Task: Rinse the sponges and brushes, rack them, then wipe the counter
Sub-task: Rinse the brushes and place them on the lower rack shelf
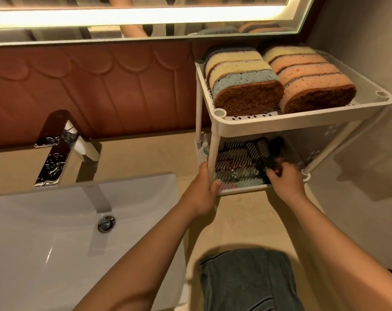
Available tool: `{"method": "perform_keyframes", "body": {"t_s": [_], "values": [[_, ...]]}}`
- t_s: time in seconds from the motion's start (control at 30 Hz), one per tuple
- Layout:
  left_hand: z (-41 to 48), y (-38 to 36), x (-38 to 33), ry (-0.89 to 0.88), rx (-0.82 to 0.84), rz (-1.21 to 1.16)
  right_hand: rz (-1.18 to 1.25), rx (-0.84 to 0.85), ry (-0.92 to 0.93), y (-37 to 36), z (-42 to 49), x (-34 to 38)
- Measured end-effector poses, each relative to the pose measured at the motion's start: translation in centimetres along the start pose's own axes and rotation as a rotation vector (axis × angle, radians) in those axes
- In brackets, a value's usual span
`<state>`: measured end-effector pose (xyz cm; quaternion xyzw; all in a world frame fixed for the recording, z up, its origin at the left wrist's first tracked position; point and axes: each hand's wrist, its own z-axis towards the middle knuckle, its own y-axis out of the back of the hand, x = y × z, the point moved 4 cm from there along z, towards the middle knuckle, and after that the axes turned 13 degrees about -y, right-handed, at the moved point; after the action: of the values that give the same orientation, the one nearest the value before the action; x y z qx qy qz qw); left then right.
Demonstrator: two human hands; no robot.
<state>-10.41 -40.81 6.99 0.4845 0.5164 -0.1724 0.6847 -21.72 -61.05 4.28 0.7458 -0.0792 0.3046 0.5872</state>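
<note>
Left hand (202,190): curled round the front-left post (213,153) of the white rack (302,118). The fingers (215,184) are closed over the rim of the lower shelf, with the thumb on the near side of the post.
Right hand (285,179): reached into the lower shelf. Its fingers (272,173) are bent and drawn together on a black brush (272,153), though the grip is dimly lit.
Brushes (235,167): laid in rows on the lower shelf, between the two hands and just left of the right fingertips.
Sponges (246,86): stood on edge in two rows on the top shelf, above both hands.
Cloth (246,279): left on the counter (246,221), near the front edge, between the forearms.
Sink (44,232): set to the left of the rack, with the tap (55,149) behind it.
</note>
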Motion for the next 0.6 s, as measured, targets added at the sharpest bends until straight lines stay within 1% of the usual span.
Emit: {"method": "perform_keyframes", "body": {"t_s": [0.03,0.1,0.17,0.2,0.27,0.33,0.37,0.47,0.53,0.6], "values": [[-0.8,-0.3,0.4,0.029,0.036,-0.054,-0.022,-0.027,0.033,0.3,-1.2,0.1],[-2.7,-0.5,1.2,0.095,0.072,-0.056,-0.012,-0.066,0.101,1.1,-3.9,-0.1],[-4.9,-0.6,2.2,0.142,0.1,0.001,0.077,-0.009,0.122,1.5,-6.7,-0.7],[-6.2,-0.7,2.6,0.131,0.131,0.088,0.101,0.022,0.119,1.5,-8.2,-1.3],[-8.4,-0.8,3.1,0.032,0.199,0.326,0.106,0.092,0.119,1.4,-11.2,-2.2],[-10.9,-1.5,3.7,-0.046,0.292,0.474,0.089,0.146,0.098,1.1,-14.5,-3.4],[-12.0,-1.9,4.0,-0.071,0.328,0.501,0.06,0.155,0.1,0.9,-16.0,-4.1],[-14.4,-2.9,4.6,-0.133,0.36,0.519,-0.027,0.166,0.076,0.1,-19.6,-6.1],[-15.4,-3.8,4.5,-0.152,0.379,0.501,-0.118,0.157,0.045,-0.6,-21.8,-7.5],[-16.1,-5.1,4.0,-0.183,0.389,0.523,-0.179,0.123,0.054,-1.5,-23.5,-8.6]]}}
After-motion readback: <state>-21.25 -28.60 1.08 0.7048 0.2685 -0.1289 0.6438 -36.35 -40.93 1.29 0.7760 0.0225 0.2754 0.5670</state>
